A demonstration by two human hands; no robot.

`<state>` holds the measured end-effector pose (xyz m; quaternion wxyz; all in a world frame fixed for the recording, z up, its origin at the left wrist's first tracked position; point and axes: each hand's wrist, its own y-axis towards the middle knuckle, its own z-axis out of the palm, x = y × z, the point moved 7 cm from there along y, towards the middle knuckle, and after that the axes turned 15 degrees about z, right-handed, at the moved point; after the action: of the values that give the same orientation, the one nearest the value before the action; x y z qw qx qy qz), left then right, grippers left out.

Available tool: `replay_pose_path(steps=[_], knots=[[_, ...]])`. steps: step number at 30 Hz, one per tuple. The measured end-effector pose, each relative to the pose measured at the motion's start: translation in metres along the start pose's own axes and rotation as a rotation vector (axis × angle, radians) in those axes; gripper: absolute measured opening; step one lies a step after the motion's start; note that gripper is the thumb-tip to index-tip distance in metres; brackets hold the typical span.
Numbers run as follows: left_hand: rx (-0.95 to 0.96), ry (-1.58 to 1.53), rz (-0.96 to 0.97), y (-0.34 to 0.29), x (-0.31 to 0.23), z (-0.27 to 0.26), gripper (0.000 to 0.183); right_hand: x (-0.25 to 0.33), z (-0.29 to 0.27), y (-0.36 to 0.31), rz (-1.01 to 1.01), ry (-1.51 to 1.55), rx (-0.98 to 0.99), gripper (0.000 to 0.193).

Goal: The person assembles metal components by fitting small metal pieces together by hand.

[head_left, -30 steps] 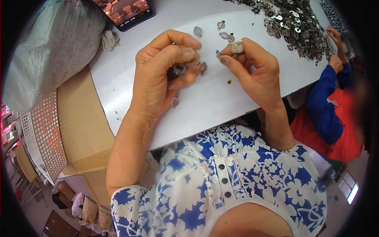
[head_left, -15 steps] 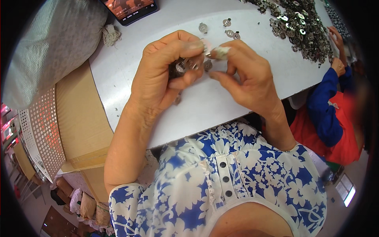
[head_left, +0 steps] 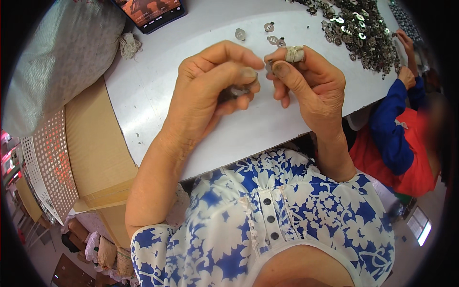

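Above the white table, my left hand point(head_left: 210, 79) is curled around several small metal parts point(head_left: 235, 91), its index finger reaching toward the other hand. My right hand point(head_left: 311, 81), with pale tape wrapped round one finger, pinches a small round metal part point(head_left: 269, 66) between thumb and forefinger. The two hands are close but apart. Beyond them a few flat, round metal pieces with small tabs lie loose, one disc point(head_left: 240, 34) to the left and another disc point(head_left: 269, 27) farther right. My fingers partly hide the parts in the left palm.
A big heap of the same metal parts point(head_left: 358, 36) covers the far right of the table point(head_left: 158, 95). A phone point(head_left: 150, 12) lies at the far edge beside a white woven sack point(head_left: 62, 57). Cardboard point(head_left: 95, 143) borders the left. At right sits a co-worker in blue sleeves point(head_left: 392, 129).
My right hand has drawn slightly away from the left and turned, now showing a metal part in its pinch. My left index finger has straightened.
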<state>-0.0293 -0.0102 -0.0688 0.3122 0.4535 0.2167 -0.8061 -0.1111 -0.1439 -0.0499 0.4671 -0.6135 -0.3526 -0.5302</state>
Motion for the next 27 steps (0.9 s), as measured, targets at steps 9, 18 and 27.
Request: replay_pose_path(steps=[9,18,27], knots=[[0.02,0.025,-0.011,-0.001,0.001,0.006,0.017,0.027,0.011,-0.016,-0.58,-0.483,-0.282,0.023],[0.038,-0.003,-0.045,0.0,0.0,-0.001,0.013,0.03,0.003,-0.007,-0.548,-0.452,-0.164,0.035],[0.14,-0.25,0.002,0.006,0.003,0.002,0.017,0.015,-0.007,0.01,-0.563,-1.0,-0.278,0.019]])
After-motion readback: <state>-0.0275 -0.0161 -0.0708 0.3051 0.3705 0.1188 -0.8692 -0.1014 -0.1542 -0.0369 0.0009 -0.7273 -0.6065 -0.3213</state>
